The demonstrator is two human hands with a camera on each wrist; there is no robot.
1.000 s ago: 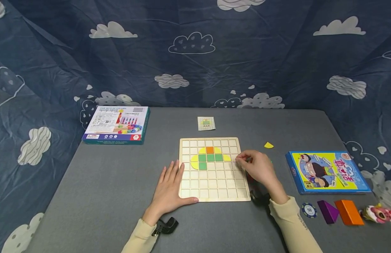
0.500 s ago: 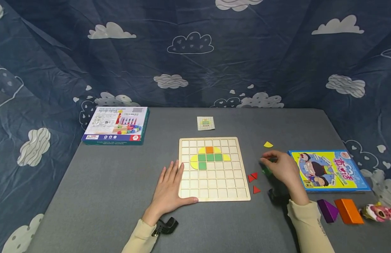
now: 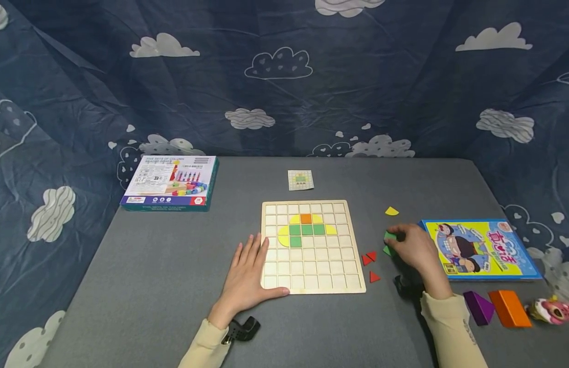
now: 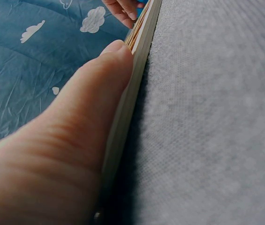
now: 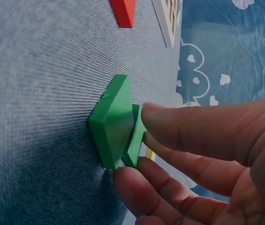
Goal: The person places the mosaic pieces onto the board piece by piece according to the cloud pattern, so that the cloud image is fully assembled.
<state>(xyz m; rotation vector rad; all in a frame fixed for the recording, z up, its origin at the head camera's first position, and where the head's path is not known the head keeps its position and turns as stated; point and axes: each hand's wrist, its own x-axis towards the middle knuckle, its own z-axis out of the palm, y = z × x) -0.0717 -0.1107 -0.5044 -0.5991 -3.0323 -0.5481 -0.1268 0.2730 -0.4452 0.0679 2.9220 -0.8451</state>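
Note:
A wooden grid board (image 3: 312, 278) lies mid-table and holds yellow, green and orange tiles (image 3: 306, 229) in its upper rows. My left hand (image 3: 247, 273) rests flat on the board's lower left corner. Its thumb (image 4: 95, 108) lies along the board's front edge (image 4: 132, 89). To the right of the board, my right hand (image 3: 401, 240) pinches green square tiles (image 5: 111, 122) on the grey cloth between thumb and fingers. A second green tile (image 5: 135, 138) sits right behind the first. Red triangles (image 3: 368, 257) lie between the board and this hand.
A yellow piece (image 3: 391, 211) lies beyond the right hand. A blue-yellow box (image 3: 479, 249) sits right of it, with purple (image 3: 477, 306) and orange (image 3: 509, 308) blocks and a small toy (image 3: 553, 310) near the front right. A pattern card (image 3: 300, 180) and a teal box (image 3: 169, 181) lie further back.
My right hand left the board's right side and moved right to the green tiles beside the red triangles, closing its fingers on them. The left hand stayed put.

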